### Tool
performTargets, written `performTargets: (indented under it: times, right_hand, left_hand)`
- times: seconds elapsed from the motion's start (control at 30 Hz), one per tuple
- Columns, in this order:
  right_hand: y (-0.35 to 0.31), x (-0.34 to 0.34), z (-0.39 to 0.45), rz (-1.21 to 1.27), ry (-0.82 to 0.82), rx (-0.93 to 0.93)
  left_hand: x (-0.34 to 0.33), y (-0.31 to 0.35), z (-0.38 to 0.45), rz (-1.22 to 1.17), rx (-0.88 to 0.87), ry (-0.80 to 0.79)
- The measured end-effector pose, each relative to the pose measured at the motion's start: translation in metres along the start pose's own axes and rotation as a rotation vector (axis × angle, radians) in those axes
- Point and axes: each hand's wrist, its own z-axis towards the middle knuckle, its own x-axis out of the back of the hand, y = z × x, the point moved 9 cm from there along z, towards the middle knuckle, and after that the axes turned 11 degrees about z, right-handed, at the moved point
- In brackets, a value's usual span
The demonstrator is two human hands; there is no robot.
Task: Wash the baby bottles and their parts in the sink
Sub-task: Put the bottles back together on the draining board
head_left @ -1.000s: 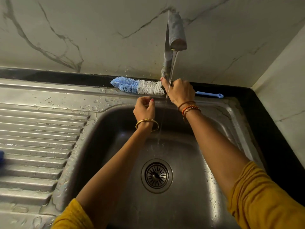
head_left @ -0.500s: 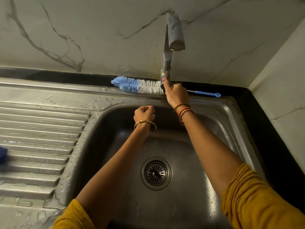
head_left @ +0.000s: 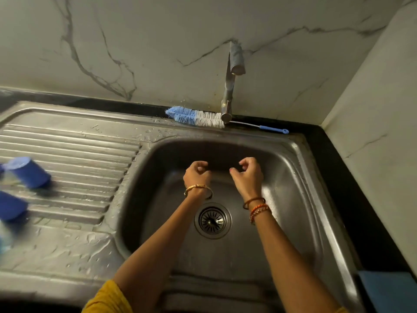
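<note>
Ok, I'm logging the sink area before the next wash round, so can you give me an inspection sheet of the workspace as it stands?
Surface: steel sink, basin holds no items; ribbed drainboard wet with droplets.
Job's things: blue-capped bottle parts lie blurred at the drainboard's left edge; bottle brush lies along the back rim beside the tap; no water runs.
Clutter: blue object at the lower right corner, kind unclear.
Grips: left hand and right hand hang over the basin, fingers loosely curled, holding nothing.
Cables: nothing seen.
Surroundings: marble-look wall, black counter edge.
</note>
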Motion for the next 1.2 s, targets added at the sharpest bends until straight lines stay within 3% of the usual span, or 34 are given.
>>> performTargets:
  times: [0.07, 0.1, 0.2, 0.23, 0.37, 0.6, 0.7, 0.8, 0.93, 1.1, 1.2]
  right_hand:
    - [-0.01, 0.016, -0.023, 0.04, 0.126, 0.091]
    - [-0.008, 0.012, -0.028, 0.004, 0.064, 0.057]
    - [0.028, -0.031, -0.058, -0.28, -0.498, -0.273]
    - [0.031, -0.032, -0.064, -0.33, -0.545, -0.301]
    - [-0.001, -0.017, -0.076, -0.213, -0.285, -0.175]
    - [-0.078, -0.015, -0.105, 0.171, -0.077, -0.105]
    - [-0.121, -0.046, -0.145, 0.345, -0.013, -0.093]
    - [-0.158, -0.096, -0.189, 0.525, -0.073, -0.157]
    - [-0.197, -0.171, -0.239, 0.595, -0.27, -0.269]
    - [-0.231, -0.252, -0.29, 0.601, -0.434, -0.343]
    - [-0.248, -0.296, -0.316, 0.556, -0.54, -0.373]
  left_hand:
    - [0.012, -0.004, -0.019, 0.056, -0.047, -0.005]
    - [0.011, -0.009, -0.025, 0.106, -0.02, -0.059]
    - [0.008, -0.033, -0.045, 0.317, 0.074, -0.311]
    - [0.011, -0.035, -0.047, 0.348, 0.062, -0.329]
    - [0.054, -0.026, -0.058, 0.263, -0.015, -0.172]
    - [0.142, 0.033, -0.075, -0.026, -0.25, 0.006]
    - [0.218, 0.035, -0.08, -0.111, -0.301, 0.072]
    - [0.287, 0.023, -0.079, -0.158, -0.328, 0.093]
    - [0.369, -0.001, -0.072, -0.154, -0.355, 0.154]
    - [0.47, -0.038, -0.06, 0.008, -0.379, 0.366]
    - [0.527, -0.07, -0.046, 0.084, -0.252, 0.529]
